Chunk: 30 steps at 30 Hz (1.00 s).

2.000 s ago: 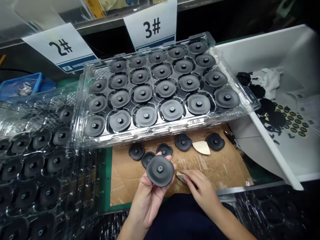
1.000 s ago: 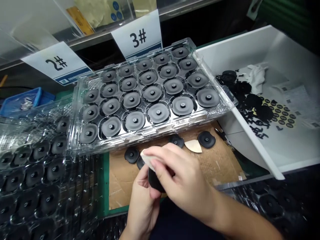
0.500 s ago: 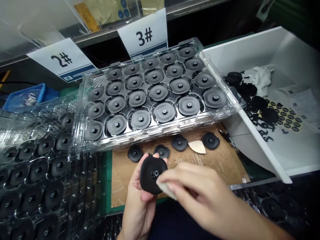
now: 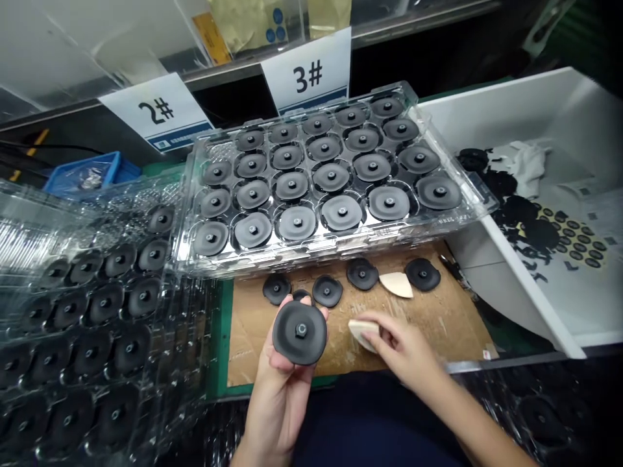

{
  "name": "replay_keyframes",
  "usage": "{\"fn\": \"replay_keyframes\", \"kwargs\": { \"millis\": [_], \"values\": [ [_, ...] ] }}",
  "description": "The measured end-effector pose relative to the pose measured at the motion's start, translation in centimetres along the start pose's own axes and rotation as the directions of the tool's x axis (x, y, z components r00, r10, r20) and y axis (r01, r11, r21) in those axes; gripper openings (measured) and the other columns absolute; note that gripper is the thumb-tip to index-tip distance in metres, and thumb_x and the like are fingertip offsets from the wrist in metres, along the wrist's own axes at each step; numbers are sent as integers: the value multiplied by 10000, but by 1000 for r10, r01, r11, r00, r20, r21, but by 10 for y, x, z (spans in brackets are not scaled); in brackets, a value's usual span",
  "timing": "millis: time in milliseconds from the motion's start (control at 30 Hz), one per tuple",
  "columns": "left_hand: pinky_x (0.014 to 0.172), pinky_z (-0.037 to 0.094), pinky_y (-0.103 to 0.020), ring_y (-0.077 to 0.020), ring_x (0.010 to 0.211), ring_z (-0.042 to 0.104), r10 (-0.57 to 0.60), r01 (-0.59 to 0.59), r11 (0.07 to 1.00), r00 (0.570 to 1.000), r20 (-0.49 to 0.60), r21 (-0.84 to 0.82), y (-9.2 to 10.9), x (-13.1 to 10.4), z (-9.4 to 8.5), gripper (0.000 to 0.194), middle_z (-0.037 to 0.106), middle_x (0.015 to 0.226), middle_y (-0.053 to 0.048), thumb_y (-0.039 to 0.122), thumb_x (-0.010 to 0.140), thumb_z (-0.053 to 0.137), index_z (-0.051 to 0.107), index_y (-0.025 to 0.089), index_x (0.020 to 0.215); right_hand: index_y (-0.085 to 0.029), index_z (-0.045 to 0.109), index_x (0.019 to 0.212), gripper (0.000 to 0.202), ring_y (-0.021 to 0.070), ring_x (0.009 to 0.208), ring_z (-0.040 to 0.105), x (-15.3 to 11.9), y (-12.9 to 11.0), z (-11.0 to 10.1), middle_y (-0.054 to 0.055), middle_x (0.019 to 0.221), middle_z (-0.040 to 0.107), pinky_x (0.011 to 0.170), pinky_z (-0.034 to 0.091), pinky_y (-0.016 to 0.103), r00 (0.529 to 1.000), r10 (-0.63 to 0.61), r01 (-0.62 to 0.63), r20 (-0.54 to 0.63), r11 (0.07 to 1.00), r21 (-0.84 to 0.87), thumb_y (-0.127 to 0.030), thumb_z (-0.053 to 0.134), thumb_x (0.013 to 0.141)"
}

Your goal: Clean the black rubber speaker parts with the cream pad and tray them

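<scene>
My left hand [image 4: 287,383] holds up a black disc [image 4: 287,332] with a small round hub, its fingers closed round the edge from below. To the right, my right hand [image 4: 402,344] pinches a cream wedge-shaped pad [image 4: 363,332], apart from the disc. Several black discs lie on the brown board [image 4: 267,357] beyond my hands, one of them [image 4: 327,291] just past my left fingertips. A second cream pad [image 4: 396,284] rests between two discs at the right.
Behind the board stands a clear tray [image 4: 311,246] of black discs. More trays [image 4: 160,337] are at the left, with a blue bin [image 4: 114,170]. A white box [image 4: 540,292] at the right holds black scraps and a sticker sheet [image 4: 567,237].
My right hand has drawn back to the right, taking the pad off the disc. The disc now faces the camera more fully. The whole view has shifted slightly.
</scene>
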<state>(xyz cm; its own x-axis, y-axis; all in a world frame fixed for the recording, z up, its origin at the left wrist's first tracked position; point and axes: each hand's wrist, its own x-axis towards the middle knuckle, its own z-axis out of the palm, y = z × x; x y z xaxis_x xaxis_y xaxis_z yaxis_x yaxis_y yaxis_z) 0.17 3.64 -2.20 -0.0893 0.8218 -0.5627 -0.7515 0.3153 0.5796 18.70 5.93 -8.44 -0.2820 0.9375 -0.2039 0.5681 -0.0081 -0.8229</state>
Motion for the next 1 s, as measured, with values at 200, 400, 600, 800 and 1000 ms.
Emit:
{"fn": "replay_keyframes", "kwargs": {
  "millis": [200, 400, 600, 800, 1000],
  "values": [
    [934, 460, -387, -276, 1096, 558, 29, -27, 998, 999, 44, -53, -5, -10, -9, 551, 576, 1250, -48, 427, 634, 673, 558, 336, 1165, -225, 653, 961, 195, 179, 839, 643, -18, -14, 3, 34, 923, 686, 717, 518, 285, 1000, -26, 26, -7, 999, 45, -219, 493, 849],
    [945, 443, -296, -235, 1153, 511, 91, -89, 996, 992, 91, -24, -9, -28, -17, 568, 548, 1278, -43, 347, 687, 677, 500, 321, 1225, -209, 587, 1072, 231, 131, 871, 598, -14, -108, -27, 22, 973, 652, 787, 480, 229, 898, -420, 438, -134, 882, 174, -186, 507, 857],
    [912, 464, -293, -209, 1059, 577, 70, -68, 997, 997, 43, -44, -13, -41, -21, 576, 652, 1093, -9, 248, 691, 684, 489, 360, 1221, -183, 618, 1010, 235, 110, 847, 584, -18, -138, -10, 13, 927, 646, 786, 462, 205, 836, -515, 498, 190, 857, 134, -111, 442, 872],
    [868, 478, -248, -192, 1008, 602, -68, 74, 996, 993, 99, -56, -11, -48, -19, 380, 679, 1031, -17, 284, 692, 684, 628, 290, 1069, -114, 602, 1065, 260, 121, 789, 560, -25, -136, -13, 49, 863, 625, 764, 449, 219, 804, -583, 571, 113, 812, 121, -120, 428, 873],
    [874, 474, -244, -209, 1038, 585, -129, 148, 985, 972, 198, -87, -9, -46, -26, 627, 639, 1139, -71, 262, 538, 793, 589, 242, 1130, -205, 628, 1006, 239, 106, 657, 507, -41, -119, -34, -2, 723, 579, 618, 400, 215, 917, -398, 399, 35, 908, -126, -100, 470, 860]
  ]
}}
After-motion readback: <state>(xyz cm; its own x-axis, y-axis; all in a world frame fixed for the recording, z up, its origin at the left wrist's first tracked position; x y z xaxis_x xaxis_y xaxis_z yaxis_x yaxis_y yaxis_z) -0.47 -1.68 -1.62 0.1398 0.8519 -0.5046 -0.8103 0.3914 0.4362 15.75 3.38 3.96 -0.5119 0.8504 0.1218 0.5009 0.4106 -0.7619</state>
